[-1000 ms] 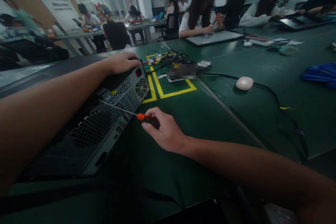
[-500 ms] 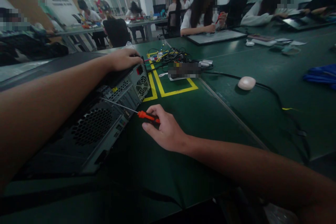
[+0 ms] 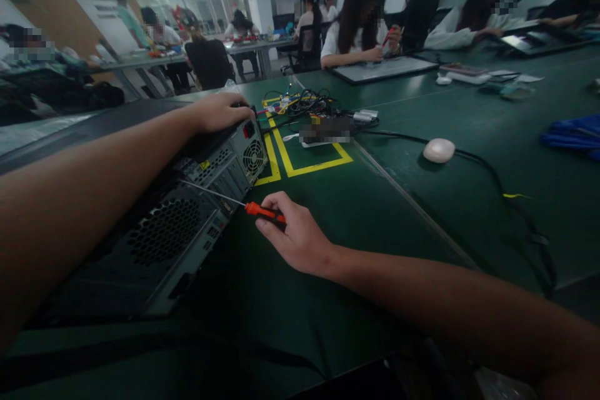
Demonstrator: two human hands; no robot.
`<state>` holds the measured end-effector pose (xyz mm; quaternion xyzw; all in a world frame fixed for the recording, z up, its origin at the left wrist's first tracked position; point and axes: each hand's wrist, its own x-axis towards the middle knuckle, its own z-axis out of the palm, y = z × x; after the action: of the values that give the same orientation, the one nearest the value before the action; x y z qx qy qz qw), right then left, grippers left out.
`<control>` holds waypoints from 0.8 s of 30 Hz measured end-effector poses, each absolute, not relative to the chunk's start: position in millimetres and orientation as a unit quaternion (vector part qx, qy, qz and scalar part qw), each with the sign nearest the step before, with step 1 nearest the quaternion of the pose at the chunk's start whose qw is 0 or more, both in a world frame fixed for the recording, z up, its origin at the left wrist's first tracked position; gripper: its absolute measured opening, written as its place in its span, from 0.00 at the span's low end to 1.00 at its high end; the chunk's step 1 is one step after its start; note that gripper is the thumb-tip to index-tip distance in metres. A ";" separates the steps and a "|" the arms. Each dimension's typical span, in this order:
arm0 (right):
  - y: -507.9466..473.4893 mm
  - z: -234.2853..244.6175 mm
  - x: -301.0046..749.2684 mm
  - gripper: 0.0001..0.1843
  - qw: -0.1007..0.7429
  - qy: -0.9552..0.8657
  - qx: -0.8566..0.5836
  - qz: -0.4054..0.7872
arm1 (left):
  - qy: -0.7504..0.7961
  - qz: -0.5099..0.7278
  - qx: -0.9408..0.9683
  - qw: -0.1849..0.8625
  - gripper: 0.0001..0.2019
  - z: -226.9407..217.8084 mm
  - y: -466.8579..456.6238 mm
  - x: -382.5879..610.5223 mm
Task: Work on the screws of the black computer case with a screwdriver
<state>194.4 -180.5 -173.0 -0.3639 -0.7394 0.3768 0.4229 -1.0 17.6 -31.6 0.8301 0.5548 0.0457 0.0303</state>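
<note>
Hands unmoved: right hand (image 3: 296, 239) around screwdriver (image 3: 255, 209), left hand (image 3: 220, 111) flat on computer case (image 3: 178, 231).

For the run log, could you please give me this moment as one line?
left hand: resting atop computer case | right hand: gripping screwdriver, tip at case's rear panel | surface: green table

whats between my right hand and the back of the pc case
In the head view, only the shaft of the screwdriver bridges the right hand and the computer case; under it lies bare green table.
</note>
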 end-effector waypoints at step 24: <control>-180.5 -172.9 194.0 0.08 0.435 -0.754 -0.340 0.356 | 0.560 0.069 0.825 0.028 0.35 -36.3 26.2 -5.1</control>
<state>194.0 -180.5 -172.9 -0.3396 -0.7538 0.3564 0.4352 -5.1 26.2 -36.3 0.8253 0.5598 0.0693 0.0279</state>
